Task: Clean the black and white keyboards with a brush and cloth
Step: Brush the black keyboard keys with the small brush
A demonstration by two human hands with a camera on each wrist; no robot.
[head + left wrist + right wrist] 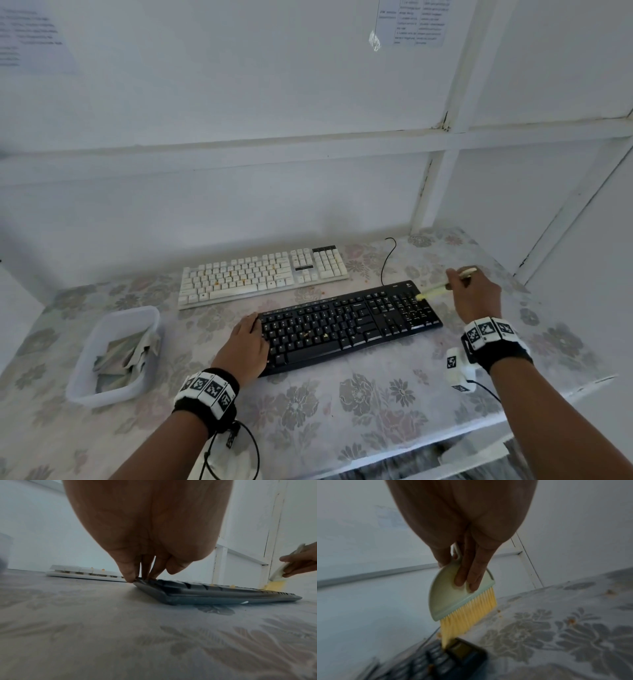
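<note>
Yellow-bristled brush in right grip, bristles on black keyboard

right hand holding brush on black keyboard, left hand at its left end

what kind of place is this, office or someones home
Hard to be sure; it looks like a makeshift workstation in a plain white-panelled booth, not a regular office. A floral tablecloth covers the table, printed notices hang on the wall, and two keyboards lie out for cleaning.
</note>
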